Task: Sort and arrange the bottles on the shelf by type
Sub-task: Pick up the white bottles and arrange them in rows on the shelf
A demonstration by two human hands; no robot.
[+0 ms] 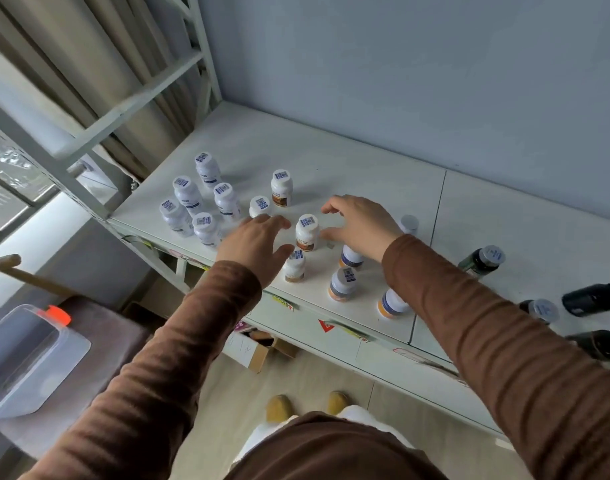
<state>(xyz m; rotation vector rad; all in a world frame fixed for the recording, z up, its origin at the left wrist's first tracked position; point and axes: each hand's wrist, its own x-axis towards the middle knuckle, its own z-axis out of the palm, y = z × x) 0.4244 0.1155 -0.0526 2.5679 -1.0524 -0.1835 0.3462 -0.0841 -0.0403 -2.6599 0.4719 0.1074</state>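
Small white bottles stand on a white shelf point(348, 161). A cluster with blue labels point(187, 195) is at the left. Brown-labelled bottles stand in the middle: one at the back point(281, 187), one point(259, 206) behind my left hand, one point(307, 232) between my hands, one point(294, 266) near the front. Orange-based bottles point(343, 284) stand under my right forearm. My left hand point(255, 249) hovers open just left of the middle brown bottle. My right hand point(360, 221) is open to its right, fingers curved, not touching it.
Dark green and black bottles point(481, 259) stand and lie at the shelf's right end. A metal upright point(78, 181) frames the left side. Below are a cardboard box point(258, 348), a clear plastic bin point(26, 358) on a stool, and the grey wall behind.
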